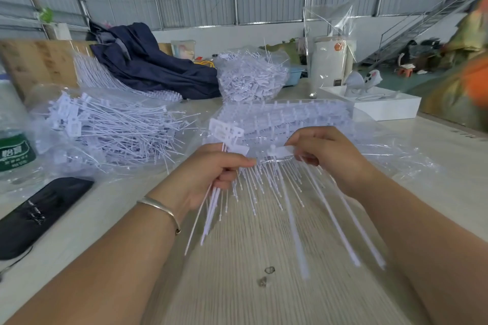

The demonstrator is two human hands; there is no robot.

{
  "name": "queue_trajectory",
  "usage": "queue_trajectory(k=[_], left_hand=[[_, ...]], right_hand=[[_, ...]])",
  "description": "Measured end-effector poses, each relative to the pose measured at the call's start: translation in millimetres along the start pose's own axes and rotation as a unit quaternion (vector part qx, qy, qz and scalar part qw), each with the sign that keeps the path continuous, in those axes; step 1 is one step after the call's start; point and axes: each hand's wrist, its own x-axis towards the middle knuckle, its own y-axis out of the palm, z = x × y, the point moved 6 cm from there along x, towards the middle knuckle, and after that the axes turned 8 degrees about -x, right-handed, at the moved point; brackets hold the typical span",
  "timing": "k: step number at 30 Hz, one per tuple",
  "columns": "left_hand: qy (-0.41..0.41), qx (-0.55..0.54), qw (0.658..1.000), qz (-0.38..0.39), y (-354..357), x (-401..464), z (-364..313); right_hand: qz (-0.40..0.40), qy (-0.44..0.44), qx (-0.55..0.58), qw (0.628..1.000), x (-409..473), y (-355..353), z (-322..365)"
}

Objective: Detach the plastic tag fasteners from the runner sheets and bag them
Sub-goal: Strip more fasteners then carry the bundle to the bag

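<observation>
Left hand (211, 174) and right hand (324, 153) grip runner sheet (274, 166).

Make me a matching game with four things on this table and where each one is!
Things:
1. water bottle
2. black case
3. dark blue cloth
4. white box

Places:
A. far right of the table
B. far side, heaped by the wooden board
C. left edge, green label
D. near left, lying flat

Pairs: 1-C, 2-D, 3-B, 4-A
</observation>
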Motion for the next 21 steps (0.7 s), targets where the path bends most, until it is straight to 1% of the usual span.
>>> queue_trajectory(k=[2, 6, 10, 13, 16, 18, 21], left_hand=[[-0.024, -0.032, 0.999, 0.035, 9.5, -2.0, 6.1], [-0.069, -0.055, 0.996, 0.017, 9.9, -2.2, 12.0], [-0.092, -0.067, 0.993, 0.033, 15.5, -4.9, 14.3], [-0.086, -0.057, 0.994, 0.033, 19.5, -5.6, 13.0], [-0.057, -0.009, 0.998, 0.030, 18.3, -5.0, 11.5], [-0.050, 0.010, 0.999, 0.011, 14.1, -3.6, 13.3], [-0.041, -0.005, 0.999, -0.022, 6.7, -1.3, 14.5]], right_hand=[[0.000, -0.004, -0.045, 0.999, -2.2, 7.1, 1.3], [0.013, -0.009, -0.092, 0.996, -4.0, 16.7, 4.2], [0.034, -0.034, -0.114, 0.992, -6.8, 23.1, 7.6], [0.053, -0.055, -0.132, 0.988, -7.9, 26.9, 8.6], [0.053, -0.061, -0.143, 0.986, -8.1, 27.4, 7.9], [0.049, -0.063, -0.147, 0.986, -7.8, 26.5, 7.4], [0.031, -0.072, -0.178, 0.981, -5.4, 22.6, 7.0]])
